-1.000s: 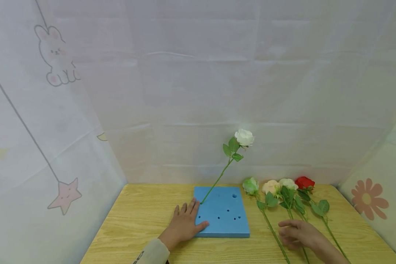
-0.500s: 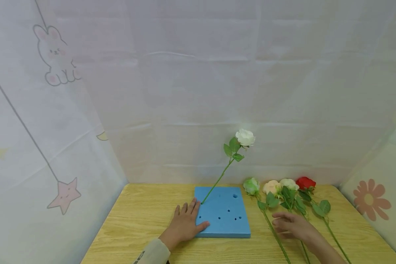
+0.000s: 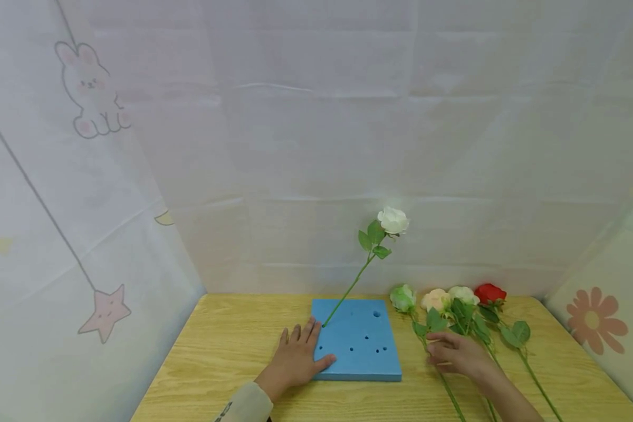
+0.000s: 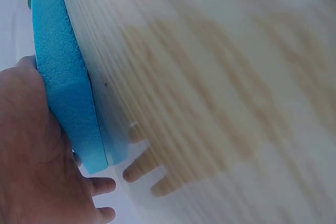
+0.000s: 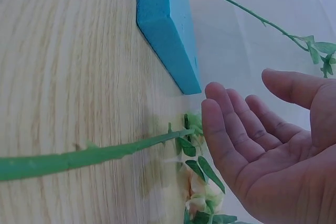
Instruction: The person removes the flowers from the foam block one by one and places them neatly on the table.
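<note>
My left hand [image 3: 293, 358] rests on the left edge of a blue foam block [image 3: 348, 366], fingers spread and thumb on its top. One white rose [image 3: 393, 220] leans up to the right, its stem standing in a hole of the block. My right hand [image 3: 460, 356] hovers over the stem of a green-white rose [image 3: 403, 298]. In the right wrist view that hand's fingers [image 5: 244, 135] are loosely bent and apart from the green stem [image 5: 94, 155], holding nothing. In the left wrist view the block's side [image 4: 63, 72] shows beside my palm.
To the right lie a peach rose [image 3: 435, 300], another white rose [image 3: 463, 295] and a red rose [image 3: 490, 293], stems towards me. Several small holes dot the block's top. A pale cloth backdrop [image 3: 295, 146] stands behind the wooden table [image 3: 216, 334].
My right hand has moved left and slightly away from me, from over the middle stems to the green-white rose's stem. My left hand stays on the block.
</note>
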{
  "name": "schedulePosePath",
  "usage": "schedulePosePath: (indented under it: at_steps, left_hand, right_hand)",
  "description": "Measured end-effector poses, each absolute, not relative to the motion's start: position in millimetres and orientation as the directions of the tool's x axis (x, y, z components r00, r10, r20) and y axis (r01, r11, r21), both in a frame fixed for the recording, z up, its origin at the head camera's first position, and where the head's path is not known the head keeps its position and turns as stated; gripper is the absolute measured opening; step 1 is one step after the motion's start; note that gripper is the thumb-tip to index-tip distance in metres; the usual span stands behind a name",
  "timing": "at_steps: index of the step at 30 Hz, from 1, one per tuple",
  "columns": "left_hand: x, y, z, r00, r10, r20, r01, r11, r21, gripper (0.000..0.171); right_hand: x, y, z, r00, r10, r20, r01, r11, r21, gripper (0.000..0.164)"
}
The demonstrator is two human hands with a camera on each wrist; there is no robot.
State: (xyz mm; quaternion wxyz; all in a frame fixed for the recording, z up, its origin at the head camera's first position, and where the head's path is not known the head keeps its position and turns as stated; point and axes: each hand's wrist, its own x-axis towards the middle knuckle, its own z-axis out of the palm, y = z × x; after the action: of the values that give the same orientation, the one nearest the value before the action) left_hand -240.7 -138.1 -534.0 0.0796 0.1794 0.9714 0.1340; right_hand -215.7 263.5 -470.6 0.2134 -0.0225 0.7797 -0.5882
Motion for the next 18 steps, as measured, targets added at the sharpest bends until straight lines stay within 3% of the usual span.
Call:
schedulePosePath:
  at_steps: [7,18]
  left_hand:
    - [-241.1,-139.2,-536.0,-0.922,0.373,-0.102,0.332,0.899,0.286,0.096]
    - [-239.3,-138.3,-533.9,-0.923,0.37,-0.104,0.327,0.899,0.293,0.096]
  right_hand:
    - [-219.7,255.3,-469.9,-0.912,-0.262,-0.314,0.232,0.301,-0.925,0.071]
    - [-226.1,234.4,-470.0,-0.94,-0.223,-0.259,0.196,0.267,-0.943,0.066]
